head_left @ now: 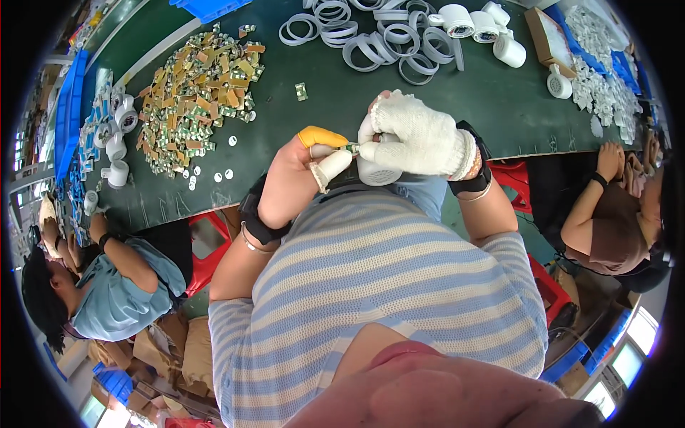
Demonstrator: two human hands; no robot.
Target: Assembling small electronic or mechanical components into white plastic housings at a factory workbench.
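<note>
My left hand [303,162], with a yellow cot on one finger and white cloth covers on others, pinches a tiny part [352,147] too small to make out. In front of my body, my right hand [417,139] wears a white knit glove. Its fingers close around a white round housing [377,173] with a perforated face, which points down toward me. Both hands' fingertips meet at the housing's upper edge. Glove and fingers hide most of the housing's far side.
A heap of small circuit boards [196,100] lies left on the green table [321,118], with one loose board [301,91] apart. Translucent rings [385,43] and white housings [509,51] lie at the back. Clear plastic parts [606,96] lie right. Co-workers sit on both sides.
</note>
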